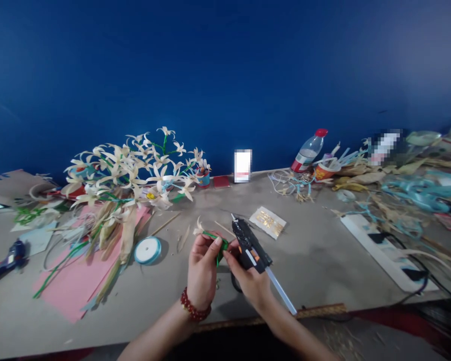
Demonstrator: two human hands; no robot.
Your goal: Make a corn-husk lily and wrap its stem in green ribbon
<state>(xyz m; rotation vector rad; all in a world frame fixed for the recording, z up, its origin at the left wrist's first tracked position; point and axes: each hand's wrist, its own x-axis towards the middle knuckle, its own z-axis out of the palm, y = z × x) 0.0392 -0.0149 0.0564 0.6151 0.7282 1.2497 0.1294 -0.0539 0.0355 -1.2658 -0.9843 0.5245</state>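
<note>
In front of me, my left hand point(204, 268) is closed on a small flower with a pale, curled husk-like bloom point(199, 228) and a green-wrapped stem point(209, 235). A bit of green point(224, 244) shows at the thumb tip. Close beside it, my right hand point(248, 278) is closed around a black glue gun point(249, 244), its nozzle pointing away from me. A clear glue stick point(281, 291) juts from the gun's back end. The right fingertips also meet the green piece; their exact grip on it is partly hidden.
Many finished pale flowers point(124, 168) stand at the back left. Pink paper point(75, 286), a ribbon spool point(148, 250) and a blue glue gun point(11, 258) lie left. Right are a gold-dotted card point(268, 222), a bottle point(308, 152) and a power strip point(383, 253) with cords.
</note>
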